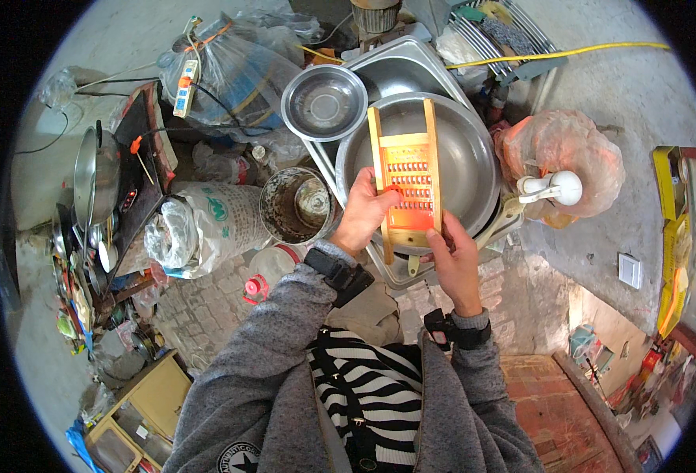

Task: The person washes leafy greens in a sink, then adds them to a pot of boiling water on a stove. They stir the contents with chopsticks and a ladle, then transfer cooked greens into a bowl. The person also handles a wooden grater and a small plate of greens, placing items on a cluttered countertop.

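A wooden-framed grater (408,177) with an orange slotted plate is held up in front of me, over a wide metal basin (469,171). My left hand (367,210) grips its left rail, the thumb lying across the grating slots. On the other side, my right hand (455,254) clasps the lower right end of the frame between thumb and fingers. The large basin rests on a stainless-steel sink (395,62), whose near part is partly hidden by the basin and my hands. A smaller metal bowl (324,103) sits at the sink's left edge.
Left of the sink stand a grimy metal bucket (296,204), a woven sack (224,222) and a plastic bottle with a red cap (271,266). A power strip (186,88) hangs at upper left. Plastic bags (560,159) and a white ladle-like utensil (563,188) are at right.
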The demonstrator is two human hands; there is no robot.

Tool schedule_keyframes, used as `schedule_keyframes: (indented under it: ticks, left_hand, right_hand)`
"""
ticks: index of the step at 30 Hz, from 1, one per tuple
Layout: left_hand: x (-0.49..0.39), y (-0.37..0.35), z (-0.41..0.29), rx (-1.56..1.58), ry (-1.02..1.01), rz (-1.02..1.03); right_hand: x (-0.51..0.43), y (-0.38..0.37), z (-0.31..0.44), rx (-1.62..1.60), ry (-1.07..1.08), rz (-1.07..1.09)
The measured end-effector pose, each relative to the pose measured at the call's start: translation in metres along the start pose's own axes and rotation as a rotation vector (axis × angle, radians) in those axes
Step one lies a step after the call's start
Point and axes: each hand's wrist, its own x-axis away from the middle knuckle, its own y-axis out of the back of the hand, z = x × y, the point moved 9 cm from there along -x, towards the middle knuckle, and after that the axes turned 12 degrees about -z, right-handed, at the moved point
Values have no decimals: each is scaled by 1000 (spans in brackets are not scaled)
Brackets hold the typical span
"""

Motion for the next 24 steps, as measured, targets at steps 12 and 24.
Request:
schedule_keyframes:
  ticks: [12, 24]
  left_hand:
    - [-7, -1, -4, -140, -128, 21]
    - [-9, 3, 10, -152, -47, -49]
  right_hand:
    - [-4, 3, 1, 25, 7, -28]
    - [-5, -1, 8, 96, 83, -81]
